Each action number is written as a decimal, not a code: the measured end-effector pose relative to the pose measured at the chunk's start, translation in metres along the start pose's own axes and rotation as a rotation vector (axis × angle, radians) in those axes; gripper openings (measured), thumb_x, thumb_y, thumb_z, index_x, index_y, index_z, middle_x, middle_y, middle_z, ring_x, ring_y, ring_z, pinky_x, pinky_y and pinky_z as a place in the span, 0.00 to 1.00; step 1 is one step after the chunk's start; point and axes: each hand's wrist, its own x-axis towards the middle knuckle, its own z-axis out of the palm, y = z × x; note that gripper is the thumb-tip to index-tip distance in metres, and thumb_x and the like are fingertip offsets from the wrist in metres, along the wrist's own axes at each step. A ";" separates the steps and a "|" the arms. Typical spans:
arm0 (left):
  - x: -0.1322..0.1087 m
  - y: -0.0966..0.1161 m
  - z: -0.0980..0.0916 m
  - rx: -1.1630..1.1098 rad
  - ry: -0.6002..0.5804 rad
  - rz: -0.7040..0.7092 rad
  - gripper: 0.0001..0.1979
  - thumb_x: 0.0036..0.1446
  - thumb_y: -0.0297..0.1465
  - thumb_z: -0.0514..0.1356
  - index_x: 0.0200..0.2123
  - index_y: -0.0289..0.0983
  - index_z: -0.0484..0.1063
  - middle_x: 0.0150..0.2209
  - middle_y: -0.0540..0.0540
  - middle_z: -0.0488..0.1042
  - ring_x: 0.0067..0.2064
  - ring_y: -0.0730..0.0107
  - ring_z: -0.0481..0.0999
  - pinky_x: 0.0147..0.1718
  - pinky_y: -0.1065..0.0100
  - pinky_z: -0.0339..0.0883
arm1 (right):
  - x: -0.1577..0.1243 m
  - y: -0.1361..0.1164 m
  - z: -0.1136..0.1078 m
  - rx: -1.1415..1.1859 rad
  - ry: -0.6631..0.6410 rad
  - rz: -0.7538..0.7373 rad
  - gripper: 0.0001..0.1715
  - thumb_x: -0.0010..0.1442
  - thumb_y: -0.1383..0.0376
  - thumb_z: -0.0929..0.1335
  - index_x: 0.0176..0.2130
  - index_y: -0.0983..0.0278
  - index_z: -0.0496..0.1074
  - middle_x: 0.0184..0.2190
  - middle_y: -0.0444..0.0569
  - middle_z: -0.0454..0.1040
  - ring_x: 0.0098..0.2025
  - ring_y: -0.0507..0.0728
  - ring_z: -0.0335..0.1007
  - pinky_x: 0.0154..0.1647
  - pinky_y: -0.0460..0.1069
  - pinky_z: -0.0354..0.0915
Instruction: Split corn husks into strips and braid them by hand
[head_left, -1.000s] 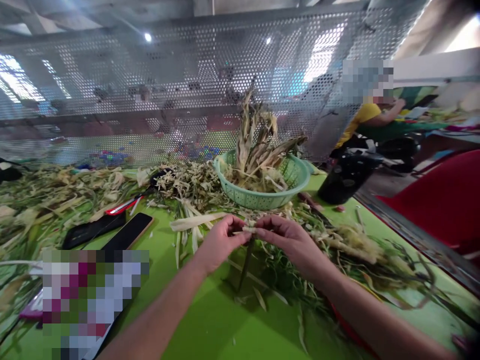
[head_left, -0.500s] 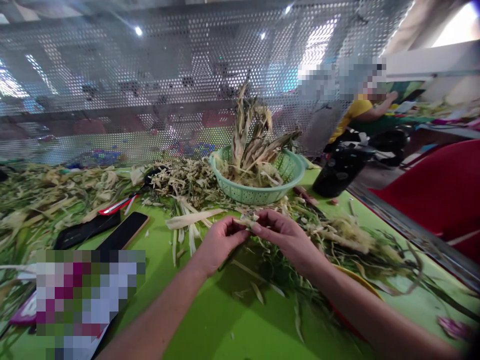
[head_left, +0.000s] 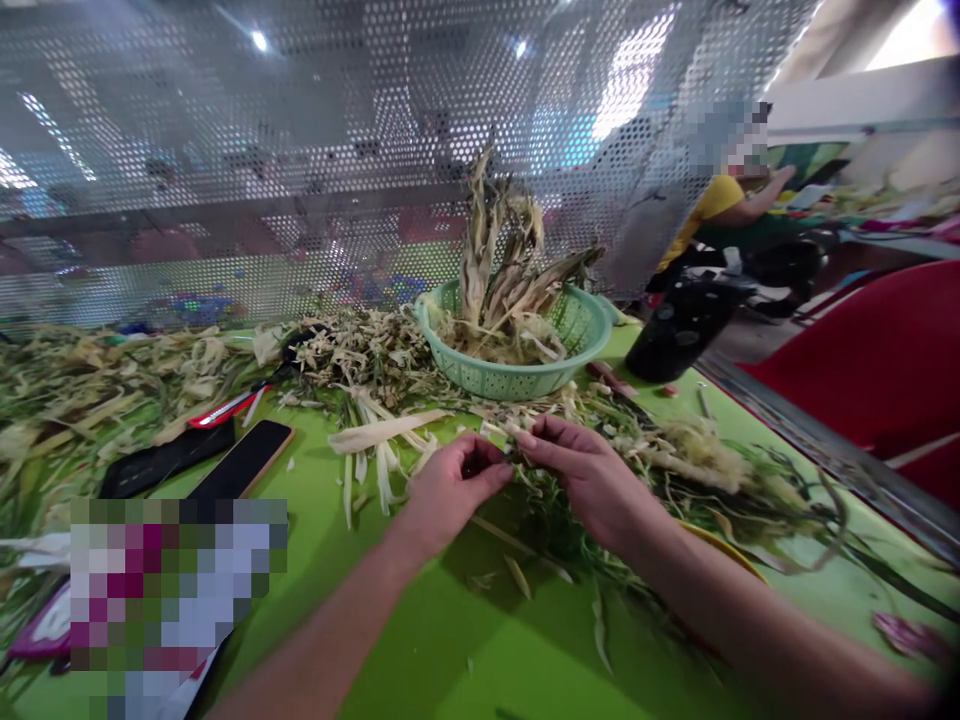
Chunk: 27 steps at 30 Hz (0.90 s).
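A: Hands status?
B: Right hand [head_left: 592,475]: thumb and fingers pinched on a small pale husk piece [head_left: 501,430]. Left hand [head_left: 454,485]: thumb and index fingertip closed on the piece's dark lower end; contact partly hidden by the fingers.
A: Where's the piece?
B: Between the two hands, above the green table [head_left: 390,650], in front of the light-green plastic basket [head_left: 514,380].
A: Basket contents?
B: Dried corn husks [head_left: 484,265], some standing upright past the rim, some leaning right.
A: Near left hand?
B: Long pale husk strip [head_left: 386,432], on the table just beyond it. Heap of shredded dry bits [head_left: 371,350] behind that, next to the basket. Further left: black smartphone [head_left: 244,460], black case [head_left: 169,460] next to it, red-handled cutter [head_left: 229,405] above.
A: Near right?
B: Curly green strips [head_left: 566,525] below the hand. Pale fibrous tuft [head_left: 701,450] to its right, black tumbler [head_left: 679,330] beyond.
A: Background?
B: Perforated metal screen [head_left: 360,160] behind the basket. Person in yellow shirt [head_left: 716,205] upper right, red chair [head_left: 877,360] nearer. Lower left is pixelated, unreadable.
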 end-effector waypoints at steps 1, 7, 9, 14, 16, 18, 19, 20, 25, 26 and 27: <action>-0.001 0.000 0.000 0.013 -0.013 -0.007 0.11 0.53 0.36 0.64 0.34 0.35 0.69 0.31 0.50 0.70 0.34 0.72 0.67 0.36 0.69 0.60 | 0.000 0.000 0.000 0.010 0.015 -0.011 0.14 0.51 0.56 0.74 0.28 0.63 0.71 0.25 0.42 0.68 0.29 0.51 0.60 0.31 0.47 0.56; -0.004 -0.001 0.005 0.080 -0.026 -0.005 0.12 0.50 0.37 0.65 0.26 0.35 0.69 0.25 0.51 0.68 0.30 0.72 0.65 0.31 0.69 0.58 | -0.001 0.001 0.000 0.022 0.040 -0.005 0.16 0.49 0.55 0.75 0.27 0.62 0.70 0.26 0.44 0.69 0.29 0.53 0.63 0.32 0.48 0.60; -0.005 0.000 0.005 0.134 -0.009 0.012 0.13 0.50 0.39 0.65 0.25 0.35 0.70 0.25 0.51 0.69 0.29 0.72 0.65 0.31 0.69 0.57 | -0.001 0.003 0.000 0.019 0.041 0.025 0.16 0.48 0.55 0.75 0.28 0.62 0.70 0.27 0.45 0.69 0.29 0.53 0.64 0.32 0.48 0.61; -0.008 0.008 -0.002 0.036 -0.067 -0.089 0.18 0.53 0.47 0.61 0.34 0.37 0.76 0.29 0.47 0.74 0.31 0.68 0.70 0.32 0.68 0.60 | 0.004 0.001 -0.007 0.008 0.062 -0.054 0.15 0.52 0.55 0.74 0.30 0.62 0.70 0.28 0.44 0.69 0.29 0.52 0.64 0.34 0.49 0.62; -0.008 0.010 -0.006 -0.048 -0.056 -0.128 0.21 0.55 0.49 0.58 0.39 0.37 0.77 0.31 0.46 0.75 0.32 0.67 0.72 0.34 0.66 0.62 | 0.006 0.000 -0.009 -0.020 0.076 -0.097 0.14 0.53 0.55 0.74 0.30 0.62 0.71 0.28 0.44 0.68 0.29 0.52 0.63 0.34 0.48 0.61; -0.007 0.010 -0.008 -0.086 -0.053 -0.141 0.21 0.54 0.48 0.60 0.40 0.37 0.77 0.31 0.45 0.76 0.34 0.66 0.72 0.36 0.65 0.63 | 0.007 0.000 -0.009 -0.049 0.075 -0.114 0.13 0.54 0.56 0.73 0.30 0.62 0.71 0.27 0.43 0.67 0.29 0.51 0.62 0.33 0.48 0.61; -0.006 0.009 -0.009 -0.088 -0.061 -0.141 0.20 0.53 0.47 0.62 0.40 0.37 0.77 0.32 0.45 0.76 0.34 0.66 0.73 0.37 0.65 0.63 | 0.007 0.000 -0.009 -0.060 0.070 -0.116 0.13 0.54 0.56 0.73 0.30 0.62 0.71 0.27 0.43 0.67 0.29 0.51 0.62 0.33 0.48 0.60; -0.005 0.008 -0.009 -0.086 -0.075 -0.143 0.19 0.51 0.45 0.64 0.39 0.37 0.77 0.33 0.46 0.76 0.35 0.67 0.72 0.39 0.65 0.63 | 0.006 0.001 -0.008 -0.069 0.066 -0.119 0.13 0.55 0.56 0.73 0.30 0.62 0.71 0.28 0.43 0.68 0.29 0.51 0.62 0.33 0.48 0.61; -0.003 0.005 -0.004 -0.199 -0.041 -0.143 0.14 0.44 0.36 0.70 0.33 0.35 0.75 0.32 0.48 0.74 0.35 0.72 0.70 0.40 0.68 0.62 | 0.002 0.002 -0.002 -0.074 0.049 -0.132 0.15 0.56 0.54 0.71 0.40 0.60 0.72 0.39 0.48 0.72 0.38 0.55 0.69 0.39 0.49 0.65; -0.003 0.005 -0.004 -0.250 -0.006 -0.144 0.15 0.43 0.35 0.71 0.33 0.35 0.74 0.31 0.49 0.73 0.35 0.72 0.70 0.40 0.68 0.63 | 0.001 0.002 -0.001 -0.081 0.035 -0.126 0.17 0.55 0.54 0.71 0.41 0.60 0.72 0.40 0.48 0.72 0.40 0.56 0.69 0.39 0.49 0.65; -0.003 0.005 -0.003 -0.304 0.031 -0.144 0.15 0.43 0.34 0.71 0.33 0.34 0.74 0.31 0.50 0.73 0.34 0.73 0.70 0.40 0.68 0.63 | 0.000 0.002 0.001 -0.102 0.011 -0.117 0.17 0.55 0.54 0.72 0.42 0.61 0.71 0.39 0.49 0.73 0.40 0.56 0.69 0.39 0.49 0.65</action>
